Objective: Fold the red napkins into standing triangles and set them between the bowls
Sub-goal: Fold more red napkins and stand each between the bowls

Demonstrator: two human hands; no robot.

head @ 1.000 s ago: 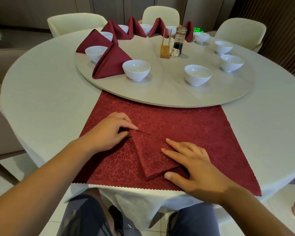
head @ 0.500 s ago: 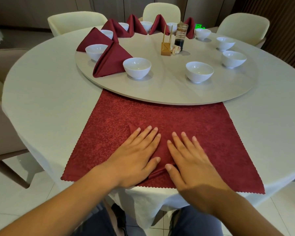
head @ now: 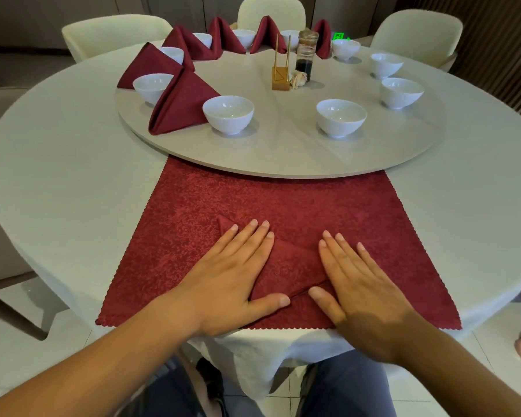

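On the left of the round turntable, a standing napkin forms a red triangle between two white bowls. Nearer, on the desk, the left grip, a bare hand, lies flat and open with straight fingers, pressing the left part of a half-folded napkin. This napkin rests on a spread red cloth by the desk's near edge. The right grip, equally flat and open, presses its right part. Farther right on the turntable, more bowls stand apart from one another.
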